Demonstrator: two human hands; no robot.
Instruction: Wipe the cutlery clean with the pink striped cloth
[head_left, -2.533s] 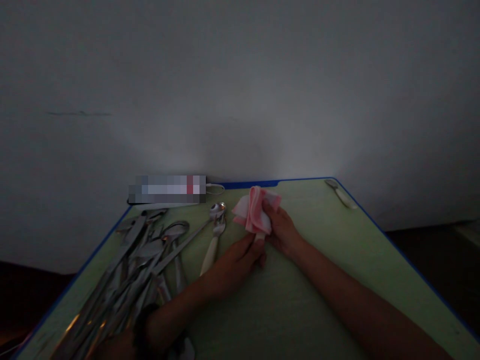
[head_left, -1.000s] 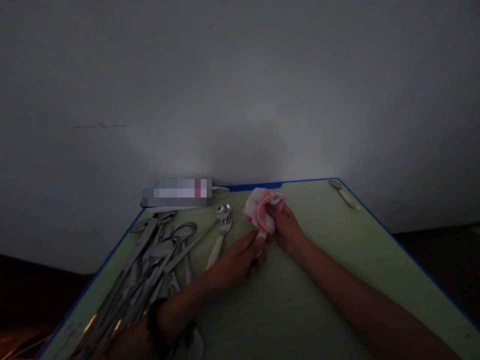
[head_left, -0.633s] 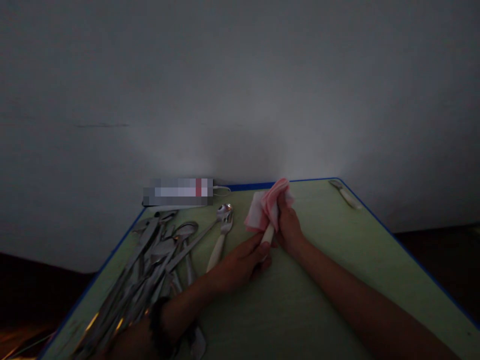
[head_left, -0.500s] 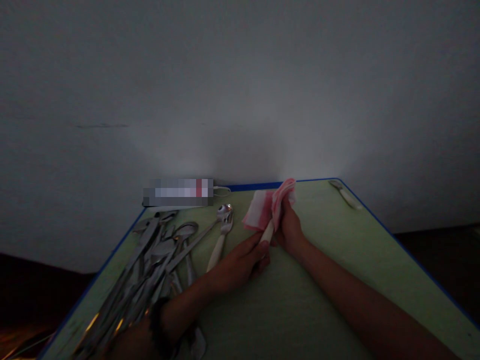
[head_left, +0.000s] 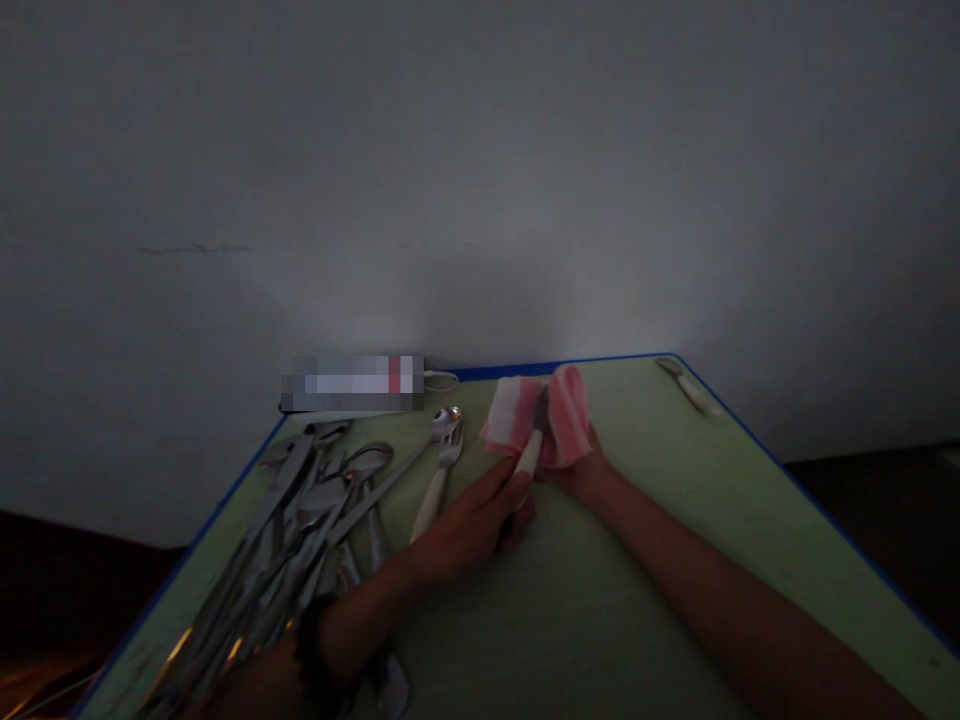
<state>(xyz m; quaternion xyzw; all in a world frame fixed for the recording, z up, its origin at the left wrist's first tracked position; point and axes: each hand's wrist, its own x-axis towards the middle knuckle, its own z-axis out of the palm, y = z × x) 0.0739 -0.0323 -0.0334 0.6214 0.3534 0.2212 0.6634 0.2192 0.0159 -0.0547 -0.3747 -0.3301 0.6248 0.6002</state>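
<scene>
My left hand (head_left: 499,505) is closed around the white handle of a piece of cutlery (head_left: 530,452). Its metal end (head_left: 541,408) points away from me and lies against a pink-and-white striped cloth (head_left: 571,415); the exact kind of utensil is hard to make out. Beneath and behind the cloth, my right hand (head_left: 592,470) grips it, with most fingers hidden by the fabric. Just left of my left hand lie a white-handled fork (head_left: 441,480) and a spoon (head_left: 448,420).
A pile of metal cutlery (head_left: 300,530) covers the table's left side. One white-handled utensil (head_left: 694,392) lies near the far right corner. A blurred-out box-shaped object (head_left: 352,385) with a white cable (head_left: 442,380) stands at the back, by the wall (head_left: 480,180).
The cloth has opened from around the utensil, so its metal end now shows. My right hand has lowered slightly and turned under the cloth. My left hand keeps hold of the handle.
</scene>
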